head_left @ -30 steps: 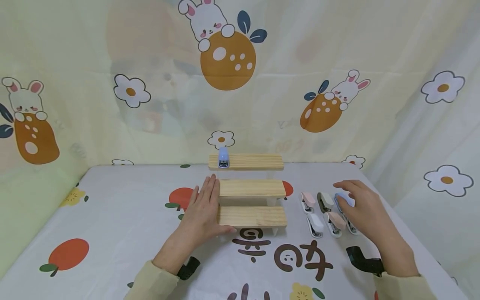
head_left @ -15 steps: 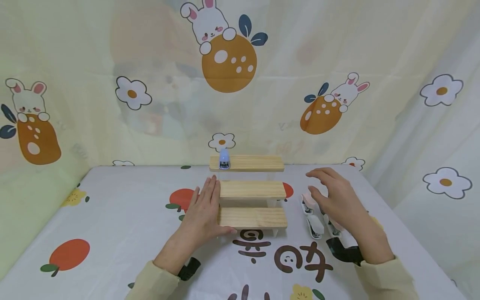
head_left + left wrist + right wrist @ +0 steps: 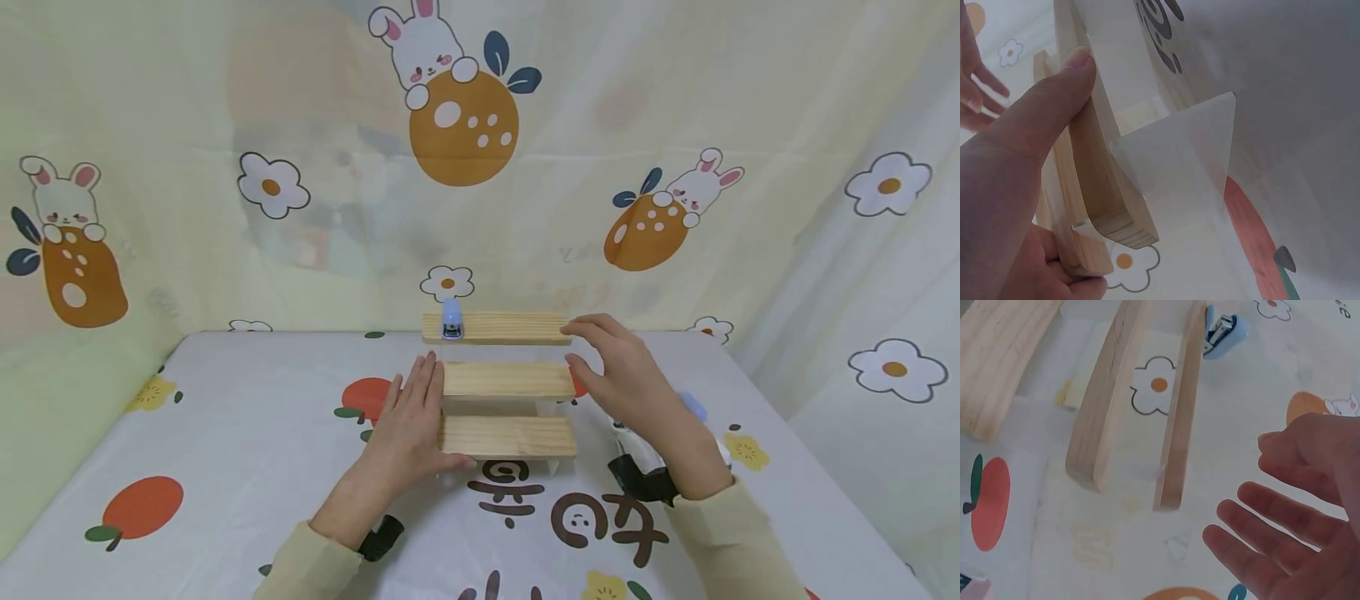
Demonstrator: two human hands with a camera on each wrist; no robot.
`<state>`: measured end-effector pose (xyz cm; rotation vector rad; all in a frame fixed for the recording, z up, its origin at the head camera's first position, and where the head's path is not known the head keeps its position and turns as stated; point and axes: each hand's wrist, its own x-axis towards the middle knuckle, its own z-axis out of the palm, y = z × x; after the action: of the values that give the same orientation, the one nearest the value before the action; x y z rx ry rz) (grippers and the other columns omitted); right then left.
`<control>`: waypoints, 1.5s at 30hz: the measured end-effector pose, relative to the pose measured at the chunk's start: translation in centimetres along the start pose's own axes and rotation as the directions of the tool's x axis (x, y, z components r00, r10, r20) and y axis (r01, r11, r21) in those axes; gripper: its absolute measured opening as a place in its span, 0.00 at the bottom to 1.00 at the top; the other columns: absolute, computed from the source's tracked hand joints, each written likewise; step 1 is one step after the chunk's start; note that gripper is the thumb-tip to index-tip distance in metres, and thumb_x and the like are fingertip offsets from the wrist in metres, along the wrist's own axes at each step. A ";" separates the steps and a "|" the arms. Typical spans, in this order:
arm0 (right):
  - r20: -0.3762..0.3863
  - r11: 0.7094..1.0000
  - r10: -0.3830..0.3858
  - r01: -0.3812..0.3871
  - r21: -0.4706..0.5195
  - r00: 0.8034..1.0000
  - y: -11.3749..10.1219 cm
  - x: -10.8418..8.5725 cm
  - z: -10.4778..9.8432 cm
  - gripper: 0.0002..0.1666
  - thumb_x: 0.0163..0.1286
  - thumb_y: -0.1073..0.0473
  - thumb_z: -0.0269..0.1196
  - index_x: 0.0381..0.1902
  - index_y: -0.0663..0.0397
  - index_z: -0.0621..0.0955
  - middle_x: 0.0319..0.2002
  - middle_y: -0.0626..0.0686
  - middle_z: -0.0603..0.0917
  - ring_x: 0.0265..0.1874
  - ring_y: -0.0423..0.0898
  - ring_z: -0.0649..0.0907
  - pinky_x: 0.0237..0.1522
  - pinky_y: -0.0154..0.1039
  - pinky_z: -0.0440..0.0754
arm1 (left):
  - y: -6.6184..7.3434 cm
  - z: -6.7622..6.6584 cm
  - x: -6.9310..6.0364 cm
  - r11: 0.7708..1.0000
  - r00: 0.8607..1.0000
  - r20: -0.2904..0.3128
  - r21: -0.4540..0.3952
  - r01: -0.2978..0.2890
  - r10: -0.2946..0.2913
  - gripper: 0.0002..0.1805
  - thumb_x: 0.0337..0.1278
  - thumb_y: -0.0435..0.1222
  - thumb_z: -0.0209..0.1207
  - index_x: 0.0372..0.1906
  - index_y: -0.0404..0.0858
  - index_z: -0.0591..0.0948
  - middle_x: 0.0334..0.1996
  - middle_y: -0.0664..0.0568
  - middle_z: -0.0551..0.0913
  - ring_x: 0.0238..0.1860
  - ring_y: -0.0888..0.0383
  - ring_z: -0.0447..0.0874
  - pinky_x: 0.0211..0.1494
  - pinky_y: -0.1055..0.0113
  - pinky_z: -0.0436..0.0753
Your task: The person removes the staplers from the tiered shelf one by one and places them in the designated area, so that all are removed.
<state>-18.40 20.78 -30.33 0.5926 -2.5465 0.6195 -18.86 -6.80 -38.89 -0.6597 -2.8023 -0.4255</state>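
A three-tier display stand (image 3: 506, 437) has wooden boards on translucent supports. My left hand (image 3: 405, 417) holds its left side; in the left wrist view the thumb (image 3: 1063, 94) presses the front board's edge and the fingers (image 3: 1054, 275) meet another board's end. A mini blue stapler (image 3: 452, 319) stands at the left of the top board. My right hand (image 3: 633, 379), fingers spread and slightly bent, hovers by the right ends of the upper boards. Nothing shows between its fingers in the right wrist view. Its arm partly hides more staplers, among them a white one (image 3: 637, 450).
Behind the right forearm, part of a blue stapler (image 3: 693, 407) shows. Printed cloth (image 3: 247, 467) covers the table, and a patterned curtain (image 3: 337, 250) hangs close behind the stand. Black wrist mounts (image 3: 641, 482) stick out below each hand.
My right hand has moved left from over the staplers to the stand's right end, without taking any. The left hand stays on the stand. The view has shifted slightly.
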 end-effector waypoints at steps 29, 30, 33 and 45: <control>0.062 0.981 -0.192 0.192 0.000 0.979 -4.4 6.2 5.3 0.24 0.69 0.63 0.63 0.62 0.64 0.76 0.60 0.60 0.77 0.58 0.54 0.81 0.59 0.47 0.82 | 0.1 -0.1 0.1 1.000 1.000 0.021 0.018 0.014 -0.014 0.75 0.27 0.65 0.76 0.77 0.30 0.51 0.79 0.39 0.50 0.80 0.44 0.46 0.81 0.46 0.53; 0.067 0.982 -0.191 0.191 0.000 0.979 -4.5 6.4 5.5 0.25 0.69 0.63 0.63 0.62 0.64 0.75 0.60 0.60 0.77 0.57 0.54 0.81 0.59 0.47 0.82 | 0.1 -0.1 0.1 1.000 1.000 0.022 0.019 0.015 -0.015 0.75 0.27 0.65 0.76 0.77 0.30 0.51 0.79 0.39 0.50 0.80 0.44 0.46 0.81 0.46 0.53; 0.085 0.982 -0.190 0.191 -0.001 0.978 -4.8 6.9 6.1 0.27 0.70 0.62 0.63 0.64 0.64 0.73 0.62 0.61 0.75 0.56 0.54 0.82 0.57 0.46 0.83 | 0.1 0.0 0.1 1.000 1.000 0.021 0.016 0.014 -0.014 0.75 0.27 0.65 0.76 0.77 0.30 0.51 0.79 0.39 0.50 0.80 0.44 0.46 0.81 0.46 0.53; 0.142 0.981 -0.184 0.174 0.081 0.973 -5.8 8.4 8.1 0.30 0.69 0.59 0.64 0.67 0.59 0.72 0.65 0.60 0.71 0.54 0.52 0.82 0.57 0.43 0.83 | 0.0 0.0 0.0 0.999 1.000 0.023 0.040 0.009 -0.010 0.75 0.27 0.66 0.75 0.77 0.29 0.51 0.79 0.39 0.50 0.81 0.45 0.46 0.81 0.46 0.53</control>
<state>-24.84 9.49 -30.62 0.9133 -2.5785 0.6200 -18.90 -6.78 -38.87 -0.6474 -2.8287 -0.3649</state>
